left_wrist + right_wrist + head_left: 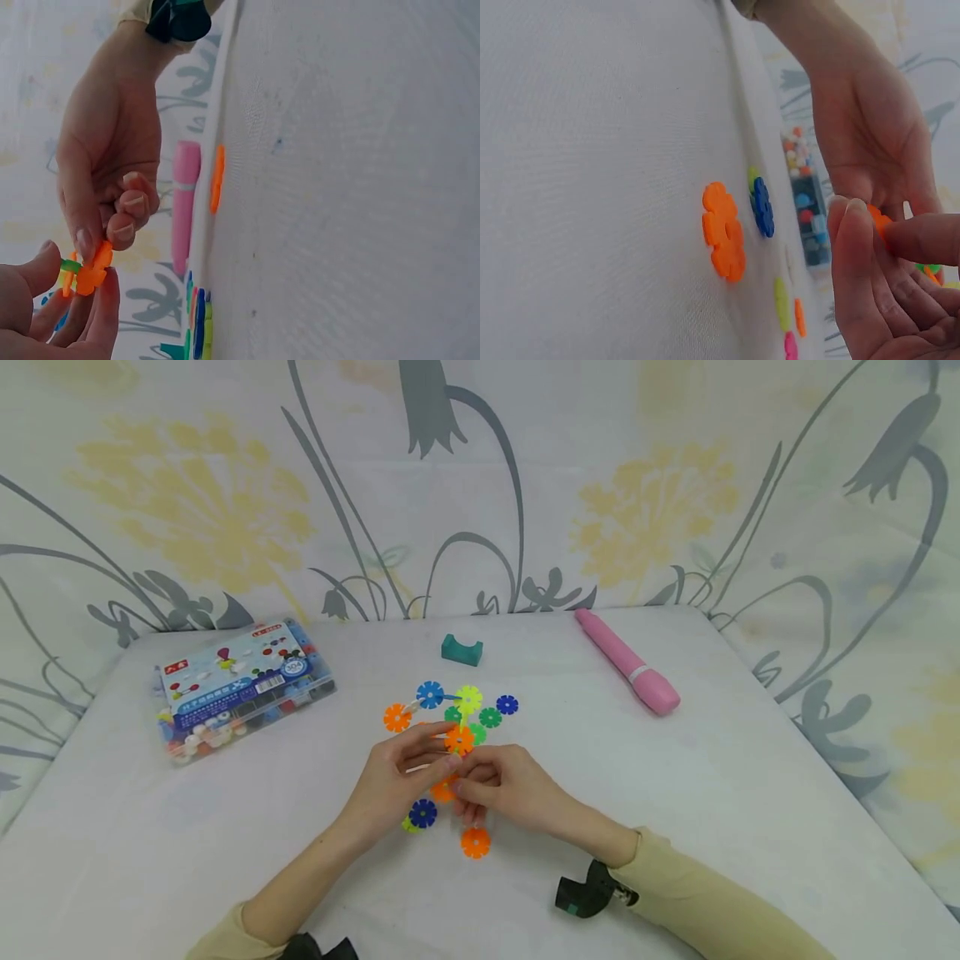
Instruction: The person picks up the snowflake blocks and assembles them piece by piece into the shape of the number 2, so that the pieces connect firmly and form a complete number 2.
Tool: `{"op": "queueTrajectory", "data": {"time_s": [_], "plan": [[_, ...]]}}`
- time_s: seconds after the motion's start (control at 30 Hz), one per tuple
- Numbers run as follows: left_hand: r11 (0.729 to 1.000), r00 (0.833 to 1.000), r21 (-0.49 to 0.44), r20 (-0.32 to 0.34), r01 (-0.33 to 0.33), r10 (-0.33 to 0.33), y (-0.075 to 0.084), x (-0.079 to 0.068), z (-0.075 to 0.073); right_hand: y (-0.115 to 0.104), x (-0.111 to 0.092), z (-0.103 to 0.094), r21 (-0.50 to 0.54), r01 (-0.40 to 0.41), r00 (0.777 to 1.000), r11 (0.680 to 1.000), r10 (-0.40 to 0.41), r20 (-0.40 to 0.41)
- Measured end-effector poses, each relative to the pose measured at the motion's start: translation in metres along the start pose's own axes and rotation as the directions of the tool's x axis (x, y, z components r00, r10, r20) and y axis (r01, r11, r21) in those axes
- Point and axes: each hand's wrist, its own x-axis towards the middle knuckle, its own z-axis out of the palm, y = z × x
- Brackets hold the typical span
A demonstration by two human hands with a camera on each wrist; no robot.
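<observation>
Both hands work close together over the table. My left hand [393, 777] holds small joined flower-shaped plastic discs between thumb and fingers. An upright orange disc [460, 740] stands at its fingertips, and a green piece [70, 265] shows beside the thumb in the left wrist view. My right hand [513, 785] pinches another orange disc [94, 271] between thumb and forefinger, right against the left hand's pieces; fingers partly hide it. Just in front of the hands lies a loose orange disc [721, 232]. A dark blue disc [423, 813] overlaps a yellow-green one [409, 826] nearby.
Beyond the hands are several discs, including a light blue one [431, 695], a yellow one [469, 697] and a green one [491, 717]. A clear case of colourful parts [247, 689] lies at left. Farther back are a teal block [461, 651] and a pink stick-shaped object [628, 664].
</observation>
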Motion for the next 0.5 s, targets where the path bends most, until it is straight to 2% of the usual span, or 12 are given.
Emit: {"op": "queueTrajectory", "data": {"time_s": [0.17, 0.5], "plan": [[1.000, 1.000, -0.013, 0.008, -0.001, 0.001, 0.0006, 0.0008, 0.0001, 0.0012, 0.0007, 0.0002, 0.065, -0.028, 1.000, 0.998, 0.027, 0.006], [0.999, 1.000, 0.038, -0.014, -0.026, 0.026, 0.0006, -0.0012, 0.0001, 0.0028, 0.0012, 0.0001, 0.135, -0.051, 0.999, 0.990, 0.048, 0.022]]}}
